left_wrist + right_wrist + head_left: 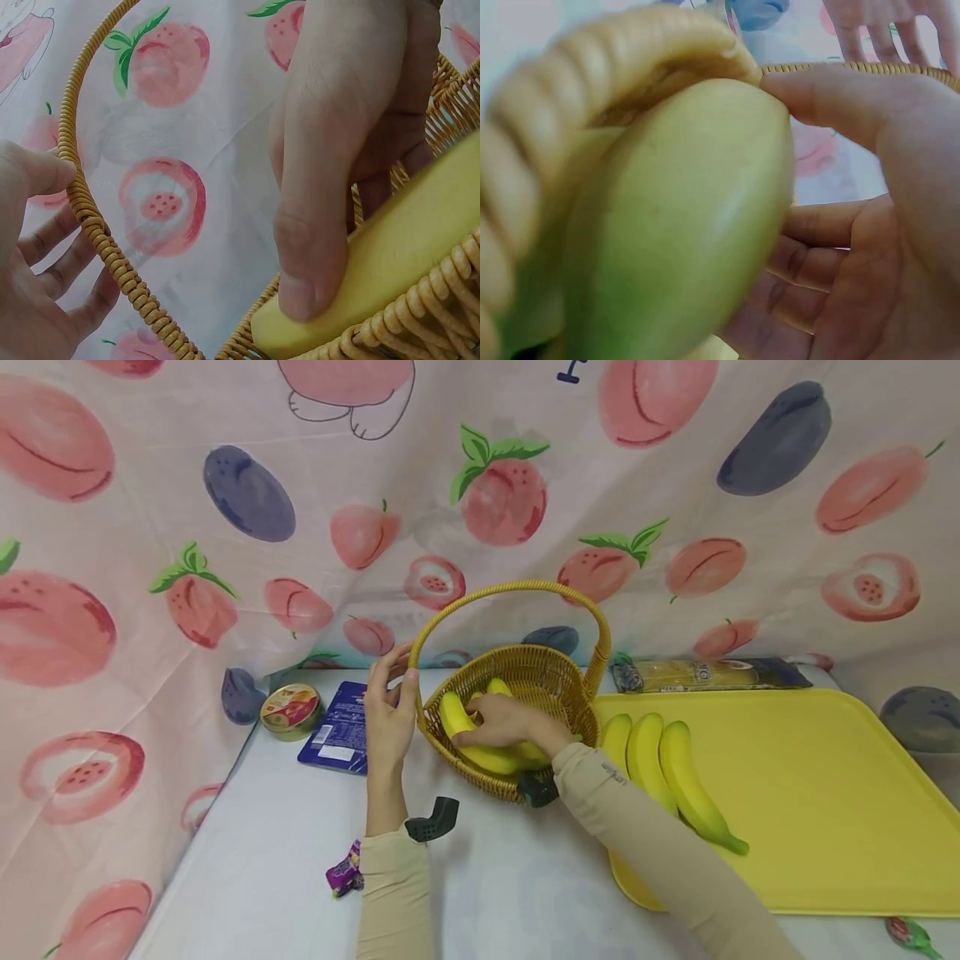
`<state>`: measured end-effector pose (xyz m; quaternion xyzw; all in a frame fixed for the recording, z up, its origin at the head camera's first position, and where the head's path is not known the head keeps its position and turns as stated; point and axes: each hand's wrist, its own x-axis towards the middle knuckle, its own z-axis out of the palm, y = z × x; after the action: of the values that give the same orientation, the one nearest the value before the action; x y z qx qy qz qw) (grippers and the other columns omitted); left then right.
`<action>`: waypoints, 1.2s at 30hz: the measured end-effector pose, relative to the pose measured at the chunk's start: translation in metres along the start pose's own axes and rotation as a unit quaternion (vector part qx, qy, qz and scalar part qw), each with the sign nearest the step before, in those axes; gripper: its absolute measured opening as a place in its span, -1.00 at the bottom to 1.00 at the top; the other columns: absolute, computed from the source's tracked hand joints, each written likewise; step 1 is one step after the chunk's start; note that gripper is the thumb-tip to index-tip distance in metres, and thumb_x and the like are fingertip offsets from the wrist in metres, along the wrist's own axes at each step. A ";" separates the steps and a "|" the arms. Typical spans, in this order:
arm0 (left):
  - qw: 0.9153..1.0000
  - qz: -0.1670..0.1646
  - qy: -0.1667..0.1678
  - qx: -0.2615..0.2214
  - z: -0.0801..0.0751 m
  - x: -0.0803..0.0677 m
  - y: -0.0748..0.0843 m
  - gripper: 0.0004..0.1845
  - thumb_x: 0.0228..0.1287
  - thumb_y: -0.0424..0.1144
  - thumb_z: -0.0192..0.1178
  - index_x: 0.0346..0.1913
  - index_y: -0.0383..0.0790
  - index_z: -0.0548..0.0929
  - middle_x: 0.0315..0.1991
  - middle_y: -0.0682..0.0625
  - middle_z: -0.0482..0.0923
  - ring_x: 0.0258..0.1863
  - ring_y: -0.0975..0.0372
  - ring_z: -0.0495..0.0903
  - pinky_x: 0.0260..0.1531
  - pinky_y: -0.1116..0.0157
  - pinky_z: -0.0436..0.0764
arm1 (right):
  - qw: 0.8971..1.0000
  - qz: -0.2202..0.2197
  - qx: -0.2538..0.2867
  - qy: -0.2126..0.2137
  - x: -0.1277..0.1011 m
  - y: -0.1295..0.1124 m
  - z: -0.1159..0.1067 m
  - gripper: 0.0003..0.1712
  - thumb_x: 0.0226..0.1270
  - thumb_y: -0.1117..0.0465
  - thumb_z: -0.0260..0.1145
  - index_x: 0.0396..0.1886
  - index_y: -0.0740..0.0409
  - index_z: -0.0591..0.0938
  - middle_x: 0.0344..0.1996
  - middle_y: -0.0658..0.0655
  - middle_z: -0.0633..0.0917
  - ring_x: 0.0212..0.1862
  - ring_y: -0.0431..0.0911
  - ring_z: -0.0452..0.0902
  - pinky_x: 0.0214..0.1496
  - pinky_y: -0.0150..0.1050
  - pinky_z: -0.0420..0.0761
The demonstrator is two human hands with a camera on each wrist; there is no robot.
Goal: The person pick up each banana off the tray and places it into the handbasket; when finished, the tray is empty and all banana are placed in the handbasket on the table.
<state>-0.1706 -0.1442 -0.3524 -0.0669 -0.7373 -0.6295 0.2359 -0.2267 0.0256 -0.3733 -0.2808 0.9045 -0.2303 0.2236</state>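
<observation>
Right hand (504,725) is inside the wicker basket (558,681), fingers curled over a banana (468,735) that lies across the near-left part of the bowl with one end poking up over the rim; the left-wrist view shows a finger pressing down on the fruit's tip right at the woven edge. Left hand (390,714) holds the basket from its left side — thumb and fingers pinched round the base of the hoop handle (90,217), so the hands are apart, one on each thing. Three more bananas (663,768) lie side by side on the yellow tray (825,793), just right of the basket. Far left on the counter (262,860): a small round tin (291,710) and a blue packet (341,727). Judgement on handling: banana looks light, smooth-skinned, somewhat slippery and easily bruised — best taken round the thick middle with a loose wrap, not by the tip. Basket is light and stiff but could tip or slide, so steadying at the handle base seems sound.
</observation>
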 end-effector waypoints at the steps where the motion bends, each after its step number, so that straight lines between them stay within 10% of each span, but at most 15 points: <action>1: 1.000 0.000 0.000 0.000 0.000 0.000 0.000 -0.63 0.40 -0.33 0.03 0.22 -0.26 0.46 0.07 -0.21 0.40 0.10 0.17 0.43 0.12 0.15 0.48 | 1.000 0.000 -0.001 -0.005 0.001 -0.001 0.001 -0.32 0.19 -0.19 0.25 0.15 0.18 0.50 -0.21 0.06 0.62 -0.28 -0.13 0.48 -0.20 -0.30 0.48; 21: 1.000 0.006 0.001 0.004 0.000 -0.001 0.002 -0.64 0.39 -0.34 0.03 0.22 -0.27 0.47 0.05 -0.23 0.40 0.09 0.16 0.44 0.08 0.30 0.49 | 0.998 0.052 0.024 -0.034 -0.009 -0.003 -0.004 -0.17 0.31 -0.33 0.03 0.40 0.10 0.29 0.14 0.12 0.57 0.11 -0.07 0.48 0.27 -0.10 0.40; 26: 1.000 0.002 0.003 -0.001 0.001 -0.001 0.001 -0.64 0.39 -0.35 0.02 0.21 -0.28 0.47 0.05 -0.23 0.40 0.09 0.15 0.44 0.12 0.14 0.48 | 0.999 0.026 0.040 -0.016 -0.019 0.007 -0.010 -0.28 0.39 -0.24 0.00 0.36 0.11 0.35 -0.15 0.06 0.68 -0.14 -0.14 0.59 0.14 -0.13 0.50; 36: 1.000 -0.002 0.006 -0.004 0.002 0.000 0.001 -0.64 0.39 -0.35 0.02 0.21 -0.29 0.47 0.06 -0.23 0.40 0.09 0.16 0.44 0.15 0.09 0.47 | 0.996 -0.012 0.058 0.063 -0.051 0.035 -0.015 -0.48 0.40 -0.07 0.11 0.22 0.12 0.48 -0.07 0.08 0.64 -0.11 -0.10 0.56 -0.07 -0.18 0.56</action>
<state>-0.1705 -0.1418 -0.3517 -0.0628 -0.7334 -0.6333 0.2389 -0.2107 0.0872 -0.3669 -0.2632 0.8986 -0.3021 0.1787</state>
